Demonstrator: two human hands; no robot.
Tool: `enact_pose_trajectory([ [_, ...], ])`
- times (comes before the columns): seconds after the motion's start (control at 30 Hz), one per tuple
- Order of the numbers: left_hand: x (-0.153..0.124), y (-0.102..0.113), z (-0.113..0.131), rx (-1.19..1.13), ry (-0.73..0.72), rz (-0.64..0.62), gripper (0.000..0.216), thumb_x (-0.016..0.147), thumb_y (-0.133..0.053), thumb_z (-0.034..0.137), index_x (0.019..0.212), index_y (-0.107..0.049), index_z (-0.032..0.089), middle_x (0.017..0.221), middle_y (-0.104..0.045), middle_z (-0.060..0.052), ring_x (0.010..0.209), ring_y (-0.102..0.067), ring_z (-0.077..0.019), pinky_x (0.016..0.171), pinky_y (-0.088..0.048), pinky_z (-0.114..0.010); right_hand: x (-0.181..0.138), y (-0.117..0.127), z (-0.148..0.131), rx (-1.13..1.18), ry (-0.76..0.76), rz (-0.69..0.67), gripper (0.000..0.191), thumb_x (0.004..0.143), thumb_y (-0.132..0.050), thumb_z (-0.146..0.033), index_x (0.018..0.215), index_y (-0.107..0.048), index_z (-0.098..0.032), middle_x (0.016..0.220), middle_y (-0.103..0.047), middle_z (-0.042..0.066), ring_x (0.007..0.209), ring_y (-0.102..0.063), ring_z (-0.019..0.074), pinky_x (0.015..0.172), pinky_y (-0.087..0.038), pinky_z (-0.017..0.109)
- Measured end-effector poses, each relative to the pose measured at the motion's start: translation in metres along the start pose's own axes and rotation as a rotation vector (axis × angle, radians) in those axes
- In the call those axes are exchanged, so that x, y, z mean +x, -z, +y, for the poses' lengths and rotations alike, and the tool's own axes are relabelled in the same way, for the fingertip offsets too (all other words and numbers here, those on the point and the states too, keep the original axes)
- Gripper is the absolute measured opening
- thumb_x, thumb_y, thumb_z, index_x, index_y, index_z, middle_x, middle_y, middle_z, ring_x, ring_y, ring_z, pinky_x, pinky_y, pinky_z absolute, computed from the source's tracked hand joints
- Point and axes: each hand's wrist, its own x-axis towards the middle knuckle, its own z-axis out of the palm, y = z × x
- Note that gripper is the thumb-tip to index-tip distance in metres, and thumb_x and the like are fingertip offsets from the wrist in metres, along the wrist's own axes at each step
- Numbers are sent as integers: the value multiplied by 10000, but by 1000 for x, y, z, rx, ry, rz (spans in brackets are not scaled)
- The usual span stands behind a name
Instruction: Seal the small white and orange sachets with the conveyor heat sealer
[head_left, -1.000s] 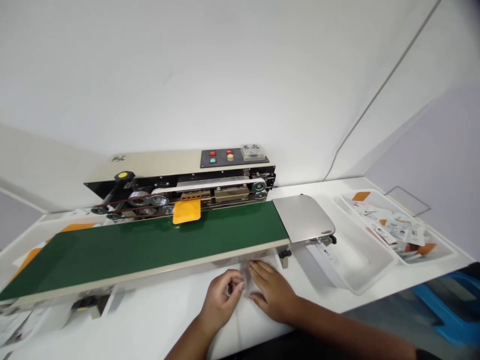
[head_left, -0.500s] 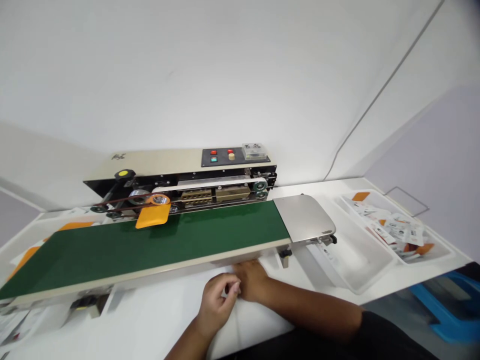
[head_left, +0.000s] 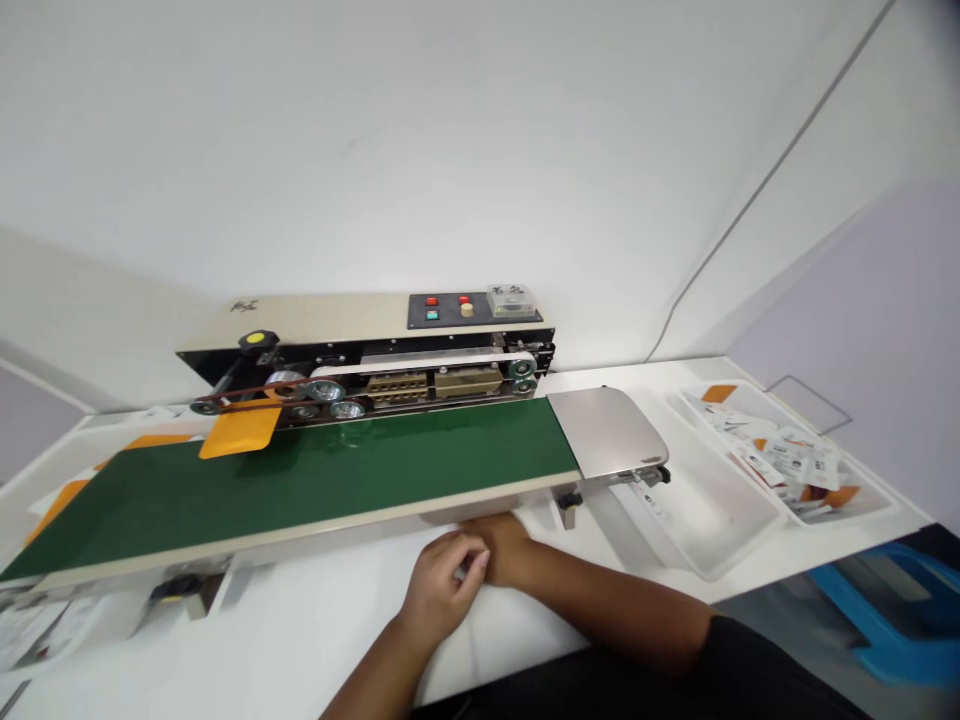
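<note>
An orange pouch (head_left: pixel 240 432) lies on the far edge of the green conveyor belt (head_left: pixel 300 495), beside the rollers of a band sealer (head_left: pixel 360 365). My hands are together in front of the belt's near edge, apart from the pouch. My left hand (head_left: pixel 442 578) is curled around a small, pale, clear piece of film (head_left: pixel 471 565), most of it hidden by my fingers. My right hand (head_left: pixel 501 547) lies against the left, its fingers hidden behind it, close under the belt's beige rail.
A steel infeed plate (head_left: pixel 606 432) joins the belt's right end. To the right, a white tray (head_left: pixel 780 460) holds several printed pouches, and a white bin (head_left: pixel 697 520) stands nearer. Orange pouches (head_left: pixel 56 510) lie at far left. A blue crate (head_left: pixel 885 610) sits below the bench.
The orange pouch has travelled left along the belt and sealer. My right hand has moved in against my left, and my view has shifted slightly.
</note>
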Motion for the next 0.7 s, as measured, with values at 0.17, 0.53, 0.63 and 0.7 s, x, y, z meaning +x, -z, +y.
enact_pose_trajectory([
  [0.17, -4, -7, -17, 144, 79, -71, 223, 1020, -546, 273, 1114, -745, 239, 1023, -811, -72, 914, -765, -234, 853, -596, -352, -52, -8, 20, -61, 258, 125, 510, 1040, -543, -339, 1508, -566, -138, 1547, -569, 181, 1453, -528, 317, 1246, -395, 493],
  [0.53, 16, -11, -25, 759, 444, -416, 609, 1053, -416, 618, 1243, -760, 152, 1221, -774, -214, 1178, -707, -426, 1071, -470, -588, -127, -8, 37, 23, 243, 124, 587, 1028, -550, -290, 1601, -473, -188, 1666, -429, 100, 1576, -368, 245, 1307, -320, 466],
  [0.63, 18, -12, -24, 779, 439, -442, 622, 1055, -392, 629, 1294, -738, 172, 1280, -756, -202, 1220, -686, -420, 1086, -455, -579, -126, -11, 40, 49, 273, 201, 533, 1014, -577, -278, 1538, -556, -184, 1617, -504, 105, 1549, -418, 244, 1294, -348, 468],
  [0.7, 16, -13, -24, 775, 417, -455, 607, 1049, -408, 628, 1324, -722, 187, 1305, -747, -191, 1232, -674, -421, 1092, -444, -584, -127, -13, 42, 52, 289, 234, 500, 1008, -585, -271, 1499, -597, -177, 1595, -533, 106, 1536, -439, 245, 1284, -367, 467],
])
